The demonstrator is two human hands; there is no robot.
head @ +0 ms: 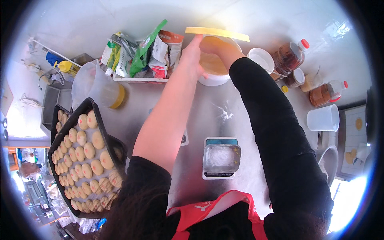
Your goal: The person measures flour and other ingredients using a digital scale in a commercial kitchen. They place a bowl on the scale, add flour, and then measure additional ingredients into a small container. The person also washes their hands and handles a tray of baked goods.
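Observation:
My left hand (195,57) is at the left side of a round white tub (214,81), its thumb low against the tub and its fingers up by a yellow lid (217,32). The lid stands tilted, nearly edge-on, over the tub's far rim. Whether the fingers grip the lid or only touch it is not clear. My right hand (211,45) reaches into the tub, with its fingers hidden. Nearer me, a small rectangular container (222,169) of white powder rests on a digital kitchen scale (220,140).
On the left, a black baking tray (99,115) bears rows of round dough pieces with red marks. Behind it stand a plastic jug (85,81) and a white bin (141,79) of bags. Bottles (289,57), a white bowl (261,57) and a plastic container (323,118) line the right.

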